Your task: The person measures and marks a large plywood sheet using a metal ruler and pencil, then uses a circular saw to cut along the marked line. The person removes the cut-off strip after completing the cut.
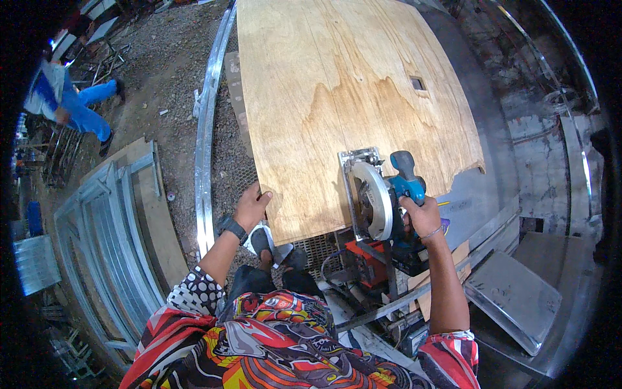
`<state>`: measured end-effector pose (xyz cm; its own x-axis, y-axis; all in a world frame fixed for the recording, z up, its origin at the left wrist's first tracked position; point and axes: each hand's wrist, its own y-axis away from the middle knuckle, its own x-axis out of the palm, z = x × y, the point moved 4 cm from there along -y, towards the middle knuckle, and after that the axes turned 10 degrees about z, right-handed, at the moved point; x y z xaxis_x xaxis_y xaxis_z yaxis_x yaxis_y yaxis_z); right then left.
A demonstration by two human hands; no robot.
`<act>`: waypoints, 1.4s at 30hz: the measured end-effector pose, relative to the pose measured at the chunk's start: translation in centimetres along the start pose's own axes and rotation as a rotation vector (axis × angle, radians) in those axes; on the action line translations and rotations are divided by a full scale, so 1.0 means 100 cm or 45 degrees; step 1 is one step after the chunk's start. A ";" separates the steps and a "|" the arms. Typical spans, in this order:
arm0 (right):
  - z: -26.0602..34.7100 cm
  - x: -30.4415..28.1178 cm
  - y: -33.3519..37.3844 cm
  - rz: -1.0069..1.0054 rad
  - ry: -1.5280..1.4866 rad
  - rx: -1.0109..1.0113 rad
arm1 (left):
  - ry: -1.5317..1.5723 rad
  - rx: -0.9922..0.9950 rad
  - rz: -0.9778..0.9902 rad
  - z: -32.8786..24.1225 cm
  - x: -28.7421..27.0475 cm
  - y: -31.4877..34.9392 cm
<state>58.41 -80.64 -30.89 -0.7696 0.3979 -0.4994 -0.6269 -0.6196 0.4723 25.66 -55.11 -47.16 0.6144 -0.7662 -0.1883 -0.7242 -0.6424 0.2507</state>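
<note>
A large plywood sheet [298,162] with a dark stain lies in front of me. It has a small square hole toward the right and a jagged notch in its right edge. My left hand [251,209] grips the sheet's near left corner, thumb on top; its other fingers are partly hidden. In my right hand [421,217] is the rear handle of a teal and black circular saw [374,198]. The saw's metal base plate sits over the sheet's near edge, its pale guard facing left. The blade's contact with the wood is hidden.
Below the sheet are a red machine [368,262] and metal mesh. A long metal rail [206,149] runs along the left, beside a stack of metal frames [116,227]. A person [81,100] walks at far left. A grey metal box [513,295] lies at right.
</note>
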 end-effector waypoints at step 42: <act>-0.004 0.000 0.005 -0.016 -0.091 -0.011 | -0.036 -0.090 0.029 -0.018 0.011 0.023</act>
<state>58.13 -81.20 -30.92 -0.7687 0.4527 -0.4518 -0.6355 -0.6203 0.4598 25.24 -57.39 -45.06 0.5883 -0.7813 -0.2086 -0.7131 -0.6229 0.3216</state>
